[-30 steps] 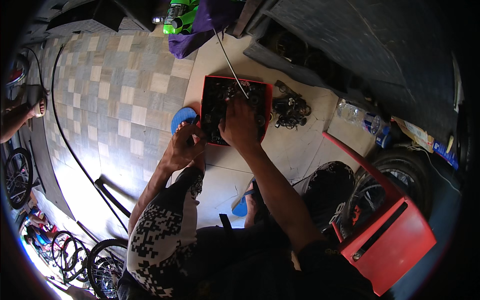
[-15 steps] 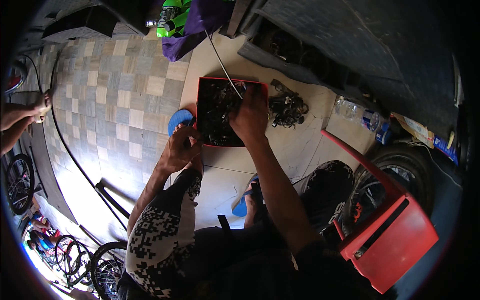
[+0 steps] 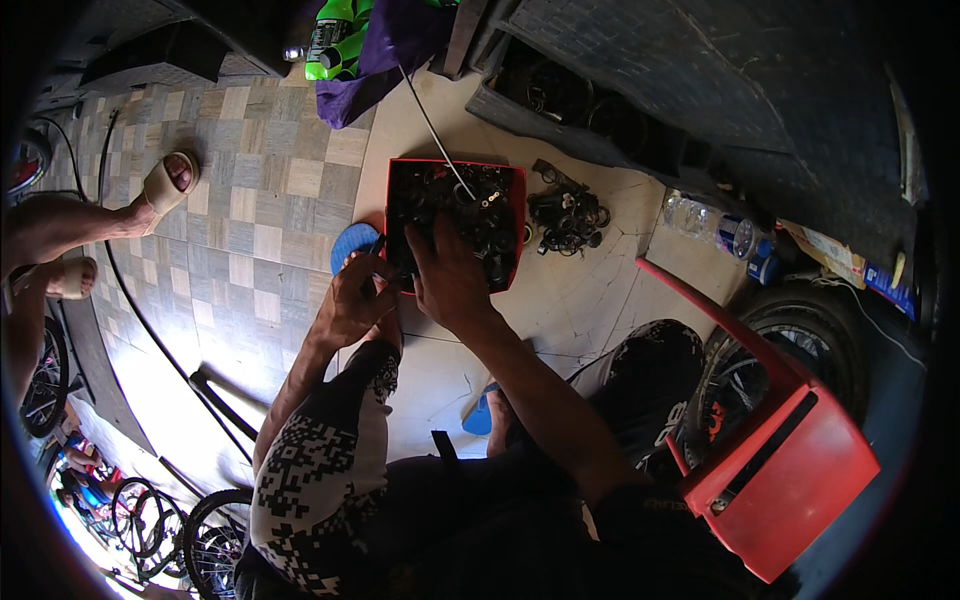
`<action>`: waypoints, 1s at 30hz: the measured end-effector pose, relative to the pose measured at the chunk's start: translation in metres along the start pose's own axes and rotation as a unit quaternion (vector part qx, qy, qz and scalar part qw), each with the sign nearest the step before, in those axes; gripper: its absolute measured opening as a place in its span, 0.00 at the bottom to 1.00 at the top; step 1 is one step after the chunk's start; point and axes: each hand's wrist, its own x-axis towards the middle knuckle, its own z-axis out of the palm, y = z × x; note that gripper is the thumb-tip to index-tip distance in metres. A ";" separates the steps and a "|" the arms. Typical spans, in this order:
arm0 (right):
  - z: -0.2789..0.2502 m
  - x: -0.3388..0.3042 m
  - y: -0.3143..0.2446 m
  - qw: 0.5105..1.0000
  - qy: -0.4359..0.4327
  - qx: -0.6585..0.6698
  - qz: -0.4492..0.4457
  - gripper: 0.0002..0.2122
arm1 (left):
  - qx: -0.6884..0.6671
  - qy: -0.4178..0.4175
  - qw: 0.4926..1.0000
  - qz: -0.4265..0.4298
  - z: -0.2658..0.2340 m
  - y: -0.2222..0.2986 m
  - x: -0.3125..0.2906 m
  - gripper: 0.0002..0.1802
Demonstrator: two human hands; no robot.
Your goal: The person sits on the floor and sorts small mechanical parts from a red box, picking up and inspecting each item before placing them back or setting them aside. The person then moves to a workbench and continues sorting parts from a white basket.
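A red box (image 3: 519,225) full of dark small metal parts (image 3: 485,185) sits on the floor in front of me. My right hand (image 3: 450,280) is over its near side, fingers apart and reaching down among the parts; the fingertips are partly lost in shadow. Just left of the box's near corner, my left hand (image 3: 348,303) is closed, thumb and fingers drawn together. Something dark shows by its fingertips, too small to name. A thin pale rod (image 3: 435,130) slants down into the box. To the right of the box lies a heap of dark parts (image 3: 568,210).
A red plastic chair (image 3: 800,480) and a tyre (image 3: 835,340) stand at my right. Clear bottles (image 3: 715,228) lie beyond them. A purple cloth (image 3: 385,60) with green bottles (image 3: 335,40) is at the top. On the left, another person's sandalled foot (image 3: 168,188) is on the tiles, near a black cable (image 3: 118,270).
My right hand has moved from the box's right side toward its near left, and its fingers have spread. My left hand stays about where it was. The other person's foot has stepped inward.
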 end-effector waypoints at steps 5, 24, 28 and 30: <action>-0.009 0.006 0.034 0.994 0.071 -0.026 0.083 0.32 | -0.016 -0.001 1.000 -0.011 -0.001 0.004 -0.003 0.11; -0.009 0.002 -0.002 0.996 0.055 0.056 -0.033 0.23 | -0.012 -0.014 1.000 -0.016 0.001 0.002 -0.002 0.11; -0.013 0.002 0.012 0.996 -0.012 0.071 0.054 0.21 | -0.007 -0.005 1.000 0.003 0.003 0.000 -0.002 0.11; -0.014 0.010 0.031 0.994 0.000 -0.039 0.105 0.22 | 0.002 -0.002 1.000 0.015 0.003 -0.002 -0.002 0.09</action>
